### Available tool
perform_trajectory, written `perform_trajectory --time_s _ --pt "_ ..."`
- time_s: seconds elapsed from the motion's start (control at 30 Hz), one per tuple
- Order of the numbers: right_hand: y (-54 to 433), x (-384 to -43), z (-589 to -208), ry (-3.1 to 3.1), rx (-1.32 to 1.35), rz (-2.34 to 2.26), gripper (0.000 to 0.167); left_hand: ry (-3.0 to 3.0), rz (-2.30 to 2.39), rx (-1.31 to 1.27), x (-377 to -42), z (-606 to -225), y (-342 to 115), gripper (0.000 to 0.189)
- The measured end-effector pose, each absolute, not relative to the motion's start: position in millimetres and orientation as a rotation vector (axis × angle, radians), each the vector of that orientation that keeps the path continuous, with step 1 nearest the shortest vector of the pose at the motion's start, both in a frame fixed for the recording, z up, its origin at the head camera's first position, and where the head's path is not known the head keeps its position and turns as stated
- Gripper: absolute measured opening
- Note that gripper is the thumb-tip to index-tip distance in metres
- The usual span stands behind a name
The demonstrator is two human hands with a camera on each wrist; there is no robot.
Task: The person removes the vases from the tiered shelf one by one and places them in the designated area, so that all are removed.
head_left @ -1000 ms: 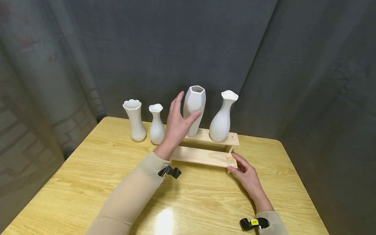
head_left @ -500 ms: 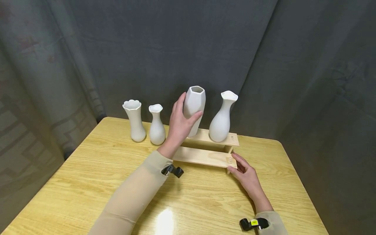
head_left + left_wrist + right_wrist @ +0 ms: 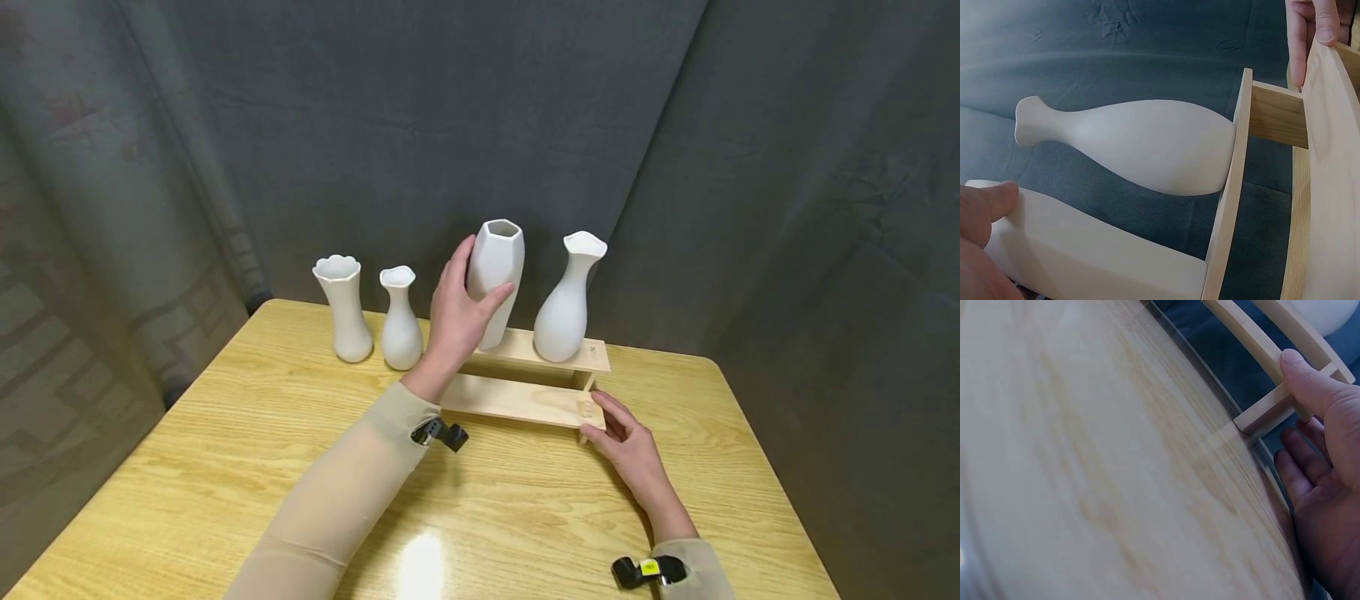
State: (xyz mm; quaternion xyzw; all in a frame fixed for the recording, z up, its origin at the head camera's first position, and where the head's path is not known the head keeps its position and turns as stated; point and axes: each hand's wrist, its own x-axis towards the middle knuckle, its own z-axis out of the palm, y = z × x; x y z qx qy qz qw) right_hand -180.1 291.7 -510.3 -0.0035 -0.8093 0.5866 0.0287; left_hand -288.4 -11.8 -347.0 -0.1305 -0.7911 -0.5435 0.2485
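Note:
In the head view my left hand (image 3: pixel 453 325) grips a white faceted vase (image 3: pixel 497 271), thumb across its near side and fingers round its left. That vase stands upright on the upper step of a two-step wooden stand (image 3: pixel 517 402). To its right on the same step is a white bulb-shaped vase (image 3: pixel 561 321) with a wavy rim. My right hand (image 3: pixel 633 458) pinches the right end of the lower step. The right wrist view shows the thumb (image 3: pixel 1304 375) on top of the wood, with the other fingers curled below it.
Two more white vases stand on the wooden table (image 3: pixel 262 433) left of the stand: a scalloped-rim one (image 3: pixel 345 312) and a small narrow-necked one (image 3: pixel 401 325). A dark grey curtain (image 3: pixel 420 125) hangs right behind the table's back edge.
My left hand has shifted slightly right, and its fingers have come in against the faceted vase. The right hand and the stand have stayed in place.

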Motion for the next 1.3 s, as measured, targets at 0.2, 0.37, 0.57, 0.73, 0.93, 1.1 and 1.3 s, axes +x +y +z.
perform_trajectory --time_s 0.2,0.37,0.57,0.73,0.93,1.1,1.3 --pt "292 -179 -511 -2.507 -0.021 1.807 0.074 -2.132 -1.498 -0.351 -286 -348 -12 0.087" --pt "291 -178 -510 -2.505 -0.025 1.808 0.074 -2.058 -1.537 -0.391 -280 -345 -14 0.086" --pt "291 -177 -510 -2.492 -0.016 1.819 0.074 -2.004 -1.592 -0.446 -266 -338 -24 0.087" --pt "291 -177 -510 -2.495 -0.010 1.817 0.074 -1.968 -1.632 -0.484 -254 -336 -39 0.086" --pt "291 -178 -509 -2.504 -0.007 1.804 0.074 -1.951 -1.642 -0.484 -239 -336 -60 0.084" --pt "292 -178 -509 -2.504 0.000 1.806 0.073 -1.957 -1.614 -0.469 -227 -339 -79 0.084" --pt "292 -179 -508 -2.525 -0.015 1.771 0.075 -1.957 -1.614 -0.396 -213 -347 -100 0.085"
